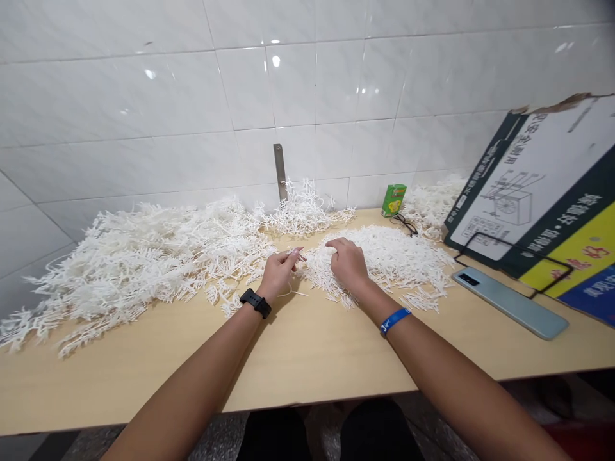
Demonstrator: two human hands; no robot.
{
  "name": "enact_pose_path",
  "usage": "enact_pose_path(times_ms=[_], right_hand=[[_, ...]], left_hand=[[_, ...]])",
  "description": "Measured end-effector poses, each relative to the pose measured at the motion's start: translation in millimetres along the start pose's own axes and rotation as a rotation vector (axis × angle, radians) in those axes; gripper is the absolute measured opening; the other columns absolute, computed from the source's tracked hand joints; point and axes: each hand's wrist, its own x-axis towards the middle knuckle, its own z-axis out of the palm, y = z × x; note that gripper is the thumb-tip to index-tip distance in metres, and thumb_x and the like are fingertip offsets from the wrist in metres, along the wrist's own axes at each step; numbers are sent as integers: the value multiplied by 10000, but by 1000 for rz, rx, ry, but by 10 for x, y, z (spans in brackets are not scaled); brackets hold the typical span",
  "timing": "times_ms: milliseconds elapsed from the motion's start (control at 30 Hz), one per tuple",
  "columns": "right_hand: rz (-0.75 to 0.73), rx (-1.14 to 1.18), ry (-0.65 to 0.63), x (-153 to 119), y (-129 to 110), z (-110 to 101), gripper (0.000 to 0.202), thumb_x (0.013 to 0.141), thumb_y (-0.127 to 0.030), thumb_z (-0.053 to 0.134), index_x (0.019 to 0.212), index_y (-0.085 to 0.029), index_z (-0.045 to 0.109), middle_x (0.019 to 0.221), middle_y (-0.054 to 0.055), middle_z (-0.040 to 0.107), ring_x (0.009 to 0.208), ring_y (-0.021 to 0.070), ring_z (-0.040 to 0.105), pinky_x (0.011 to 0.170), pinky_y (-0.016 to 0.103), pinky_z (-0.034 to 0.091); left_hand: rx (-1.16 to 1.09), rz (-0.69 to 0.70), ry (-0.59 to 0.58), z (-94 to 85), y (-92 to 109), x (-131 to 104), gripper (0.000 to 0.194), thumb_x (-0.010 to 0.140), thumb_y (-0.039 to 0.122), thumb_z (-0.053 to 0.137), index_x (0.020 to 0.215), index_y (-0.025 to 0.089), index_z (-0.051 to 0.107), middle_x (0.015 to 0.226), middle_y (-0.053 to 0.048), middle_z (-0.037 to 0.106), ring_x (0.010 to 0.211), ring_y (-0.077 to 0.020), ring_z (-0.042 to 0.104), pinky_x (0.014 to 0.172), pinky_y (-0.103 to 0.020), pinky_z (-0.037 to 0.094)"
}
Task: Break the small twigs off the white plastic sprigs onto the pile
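Left of centre, my left hand (280, 272), with a black watch on the wrist, is closed in a pinch on a white branched plastic sprig (298, 294). The sprig's thin stem shows below the fingers. Over the left edge of a heap of short white plastic pieces (398, 259) is my right hand (348, 262), its fingers curled together. What those fingers hold, if anything, is hidden. A blue band circles the right wrist. To the left lies a large pile of white branched plastic sprigs (163, 250), and a smaller pile (305, 211) sits behind my hands.
A metal ruler (279, 168) leans on the tiled wall. At the right are a green box (394, 200), dark-framed glasses (404, 224), another white pile (432, 202), a phone (512, 301), a thin black wire frame (516, 243) and a large printed carton (542, 198). The wooden table (307, 365) ends near my lap.
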Motion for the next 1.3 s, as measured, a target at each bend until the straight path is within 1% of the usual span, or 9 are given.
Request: enact_pose_path(times_ms=[100,267,433,600,800,933,1033,1167,1300], right_hand=[[-29,215,-25,-19,-84,7,252,846,-97,459,919,-182,685,951,84,697,877,220,612,767,337,439],[-27,484,-144,-61,-214,86,214,910,-331,537,936,-188,694,958,57,709,844,174,618,725,286,460],[-10,496,-193,-87,-246,110,194,860,-330,614,960,-187,700,946,58,693,728,144,572,683,278,453],[2,538,-203,-89,-282,99,151,841,-286,607,896,-178,698,915,53,688,753,144,581,686,272,457],[51,596,-218,-96,-277,126,223,822,-284,621,998,-179,709,986,67,683,723,134,566,659,270,460],[77,616,-159,-100,-258,157,176,805,-304,655,911,-180,721,931,62,679,759,151,575,685,278,461],[40,559,-185,-105,-282,148,163,827,-288,619,894,-177,716,907,56,674,757,151,572,681,272,450],[-15,513,-206,-118,-340,123,171,842,-230,545,875,-174,703,859,41,676,751,149,571,663,257,431],[-6,590,-249,-124,-340,133,189,830,-209,497,765,-174,671,938,36,704,744,141,566,670,254,420]], left_hand=[[-44,-17,-98,24,-33,-24,523,792,623,581,598,144,667,983,-129,734,684,-167,572,578,-285,397],[-48,-52,-124,30,-47,-37,560,763,655,607,857,126,767,747,-67,713,601,-147,539,555,-274,401],[-161,-52,-149,30,-29,-49,561,755,623,648,1051,161,764,1165,-128,704,856,-211,621,632,-282,469],[-208,-70,-195,25,-28,-72,574,781,589,656,1186,187,705,1204,-111,688,994,-236,627,726,-305,496],[-299,-76,-222,7,-3,-75,528,783,556,686,1196,228,701,1360,-105,601,1113,-260,609,778,-305,523],[-329,-115,-250,20,8,-91,532,765,573,696,1145,201,728,1420,-127,545,1162,-306,581,754,-314,527],[-363,-125,-234,47,0,-105,520,760,564,707,1119,189,738,1414,-132,549,1169,-320,581,810,-358,522],[-469,-81,-227,90,-25,-95,457,752,495,747,1094,193,747,1393,-121,572,1255,-309,536,1015,-412,438],[-520,-58,-219,130,-87,-62,418,770,482,731,1034,159,763,1191,-127,697,1171,-274,592,1054,-389,397]])
